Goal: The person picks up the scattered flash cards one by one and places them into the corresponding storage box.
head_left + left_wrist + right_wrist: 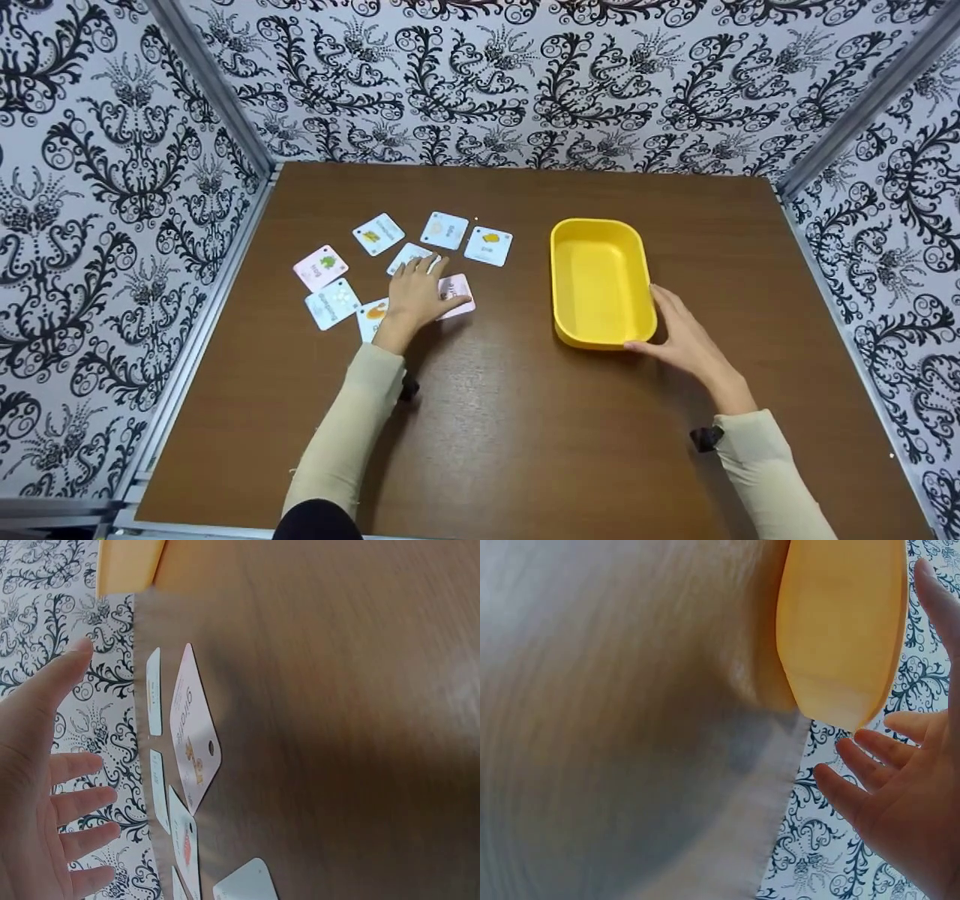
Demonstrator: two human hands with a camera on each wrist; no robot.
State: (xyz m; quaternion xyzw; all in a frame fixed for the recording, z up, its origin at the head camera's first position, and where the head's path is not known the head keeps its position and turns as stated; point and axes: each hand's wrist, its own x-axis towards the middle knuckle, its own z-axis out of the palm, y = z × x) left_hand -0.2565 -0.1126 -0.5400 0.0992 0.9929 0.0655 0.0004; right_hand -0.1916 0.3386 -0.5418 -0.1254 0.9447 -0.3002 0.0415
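My left hand point(416, 292) hovers over picture cards on the brown table, its fingers spread and holding nothing. Beneath it lie a partly covered pale blue card point(405, 255) and a pink giraffe card point(193, 727). A card with an orange picture point(371, 319) shows beside the left wrist. At the right stands a yellow plastic tub point(600, 285). My right hand point(686, 341) is at the tub's near right corner, fingers along the right side and thumb by the near rim. In the right wrist view those fingers look loosely extended; firm contact is hard to tell.
Around the left hand lie more cards: a pink frog card point(321, 268), a pale blue card point(333, 304), and others point(379, 234) point(445, 230) point(488, 246) farther back. Patterned walls point(480, 82) border the brown table point(495, 450) at the back and sides.
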